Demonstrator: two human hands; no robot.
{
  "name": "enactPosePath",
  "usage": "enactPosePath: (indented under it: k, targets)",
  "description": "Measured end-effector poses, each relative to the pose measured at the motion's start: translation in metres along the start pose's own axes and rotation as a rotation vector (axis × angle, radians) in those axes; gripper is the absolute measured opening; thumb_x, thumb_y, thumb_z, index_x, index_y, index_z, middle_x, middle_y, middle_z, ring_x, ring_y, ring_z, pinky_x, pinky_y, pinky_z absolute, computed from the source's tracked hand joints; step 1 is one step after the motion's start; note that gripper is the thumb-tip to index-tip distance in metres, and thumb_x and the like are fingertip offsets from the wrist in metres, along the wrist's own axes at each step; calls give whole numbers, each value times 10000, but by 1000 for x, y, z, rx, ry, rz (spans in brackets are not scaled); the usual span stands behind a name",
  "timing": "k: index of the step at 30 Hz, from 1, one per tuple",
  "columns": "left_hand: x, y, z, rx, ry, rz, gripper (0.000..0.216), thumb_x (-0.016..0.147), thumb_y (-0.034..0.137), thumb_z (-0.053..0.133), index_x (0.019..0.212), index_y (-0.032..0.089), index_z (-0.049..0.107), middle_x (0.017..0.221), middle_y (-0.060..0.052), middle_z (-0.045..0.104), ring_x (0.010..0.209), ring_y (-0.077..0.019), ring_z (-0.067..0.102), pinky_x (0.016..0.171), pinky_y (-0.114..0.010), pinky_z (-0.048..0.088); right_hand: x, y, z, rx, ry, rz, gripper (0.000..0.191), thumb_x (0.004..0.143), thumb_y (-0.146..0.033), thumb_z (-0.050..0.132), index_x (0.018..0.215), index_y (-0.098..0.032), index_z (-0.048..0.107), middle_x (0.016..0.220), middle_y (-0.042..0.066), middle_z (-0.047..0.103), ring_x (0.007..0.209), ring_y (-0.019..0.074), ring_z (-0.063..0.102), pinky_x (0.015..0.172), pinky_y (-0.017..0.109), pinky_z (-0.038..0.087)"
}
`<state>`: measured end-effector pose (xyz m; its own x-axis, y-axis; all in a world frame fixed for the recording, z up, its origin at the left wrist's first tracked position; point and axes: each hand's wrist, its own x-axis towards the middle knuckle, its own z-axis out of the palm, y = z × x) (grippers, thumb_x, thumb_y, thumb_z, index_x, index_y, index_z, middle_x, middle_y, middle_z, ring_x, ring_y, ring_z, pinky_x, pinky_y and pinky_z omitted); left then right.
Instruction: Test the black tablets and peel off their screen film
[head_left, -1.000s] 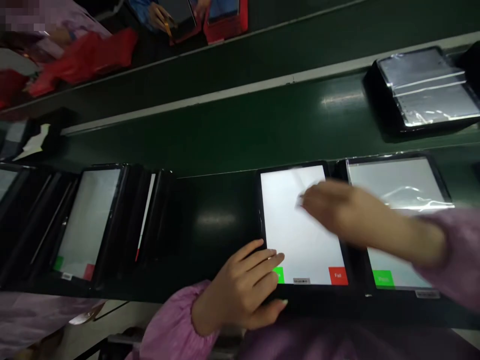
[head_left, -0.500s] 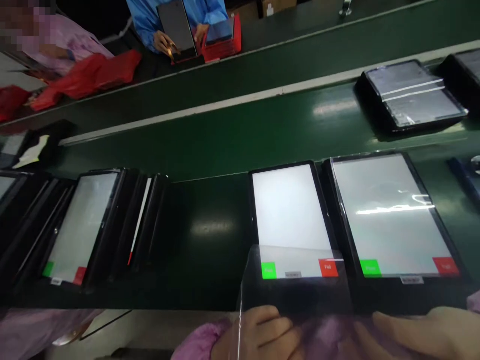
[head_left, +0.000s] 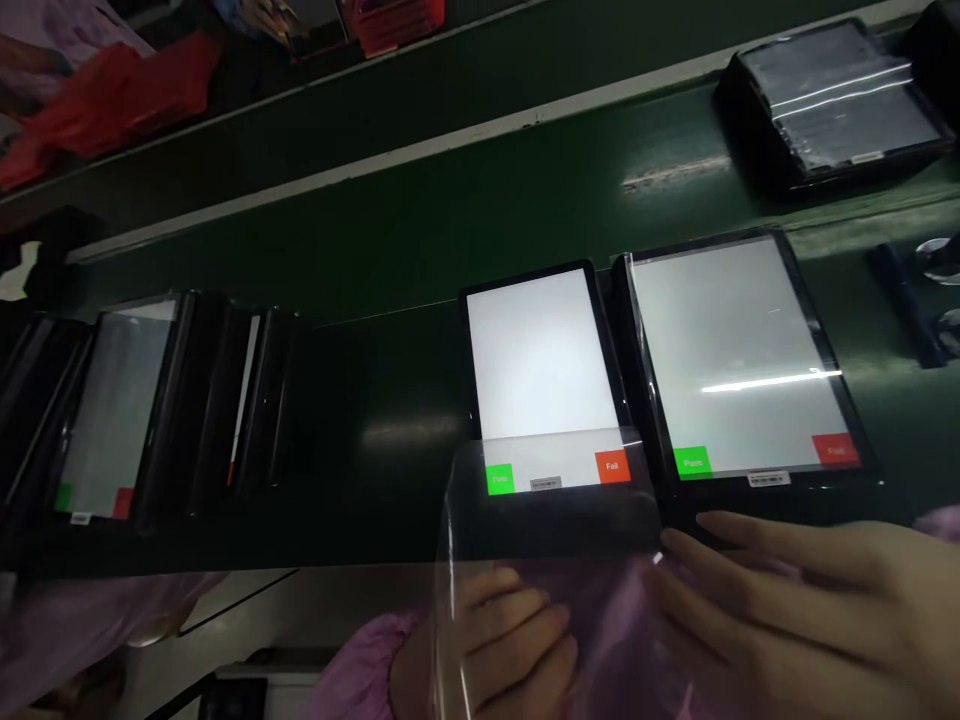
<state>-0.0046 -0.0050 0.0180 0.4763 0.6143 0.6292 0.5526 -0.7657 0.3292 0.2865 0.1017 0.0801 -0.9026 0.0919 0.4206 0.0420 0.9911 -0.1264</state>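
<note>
A sheet of clear plastic film (head_left: 555,525) overlaps the lower end of a lit tablet (head_left: 536,370), which shows a white screen with green and red boxes. Through the film I see my left hand (head_left: 517,640), its fingers curled at the sheet's lower part. My right hand (head_left: 810,610) reaches in from the right, fingertips together at the film's right edge; its thumb grip is not clear. Just beyond it lies a second lit tablet (head_left: 739,365) with a glossy film-like surface, "Pass" and "Fail" boxes and a small barcode label (head_left: 770,479).
Several tablets (head_left: 120,400) lean in a row on the green bench (head_left: 375,390) at left. A tablet stack (head_left: 847,100) stands at the far right, near a dark blue object (head_left: 907,305). Across the bench are red bags (head_left: 127,100) and a co-worker's hand (head_left: 266,20).
The view has tilted down, so the tablets appear higher and further left. My right hand has come further into view, its fingertips now at the film's edge. My left hand stays behind the film.
</note>
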Motion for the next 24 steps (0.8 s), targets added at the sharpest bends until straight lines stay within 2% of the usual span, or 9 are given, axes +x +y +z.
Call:
enactPosePath:
  k: [2,5,8,11,13,16,20,22,24]
  targets:
    - [22,-15,1,-2,-86,11,207,1015,205,603,897,250,766,913,24,824,736,-147,769,712,-299,678,6,19,4,-65,-18,27,447,1077,-116,348,1176,-182,779,1286,37,768,1167,182,716,917,336,626]
    - [69,-70,15,28,-162,57,216,1062,313,585,1060,154,732,957,-68,818,880,-202,783,796,-349,648,16,77,19,-196,-77,118,336,1080,-100,441,1242,-118,735,1208,117,787,1134,229,731,898,379,601]
    - [108,-139,22,70,-180,-179,410,1097,486,496,1102,152,734,1078,-110,808,1024,-246,772,919,-396,633,22,139,33,-299,-121,451,312,1091,-288,538,1305,-144,714,1345,197,718,1259,378,661,929,541,581]
    - [114,-175,7,135,-120,-382,473,1125,476,400,1097,142,734,1100,-117,803,1039,-254,772,905,-391,642,15,152,30,-375,-109,613,295,1078,-349,566,1237,-182,750,1542,212,570,1383,470,544,990,669,510]
    - [94,-169,-11,162,-85,-407,397,1127,419,418,1134,159,719,1094,-93,803,1016,-229,778,876,-346,647,4,127,20,-361,-46,532,299,1095,-335,519,1181,-183,762,1491,184,619,1329,417,589,984,600,517]
    - [44,-126,-33,149,-74,-392,234,1103,330,507,1136,214,707,1058,-42,804,969,-181,783,887,-277,639,-21,68,7,-265,47,391,327,1120,-290,435,1168,-194,744,1276,119,741,1172,290,667,921,449,515]
    - [-6,-69,-33,160,-146,-335,233,1084,272,521,1222,231,703,1127,-70,787,1071,-196,754,995,-323,612,-50,19,12,-261,65,372,330,1128,-358,426,1121,-272,744,1239,48,769,1077,259,696,939,475,461]
    - [-14,-56,-28,239,-200,-295,259,1076,280,533,1255,245,716,1267,-98,748,1233,-240,688,1177,-445,495,-58,12,15,-284,60,399,300,1122,-356,454,1123,-284,745,1228,39,774,1032,266,705,935,501,449]
    - [-14,-52,-25,313,-242,-277,267,1060,282,570,1272,263,732,1388,-108,689,1360,-269,598,1310,-518,287,-63,12,13,-250,104,462,238,1100,-282,500,1151,-279,733,1201,41,776,1014,266,702,945,502,455]
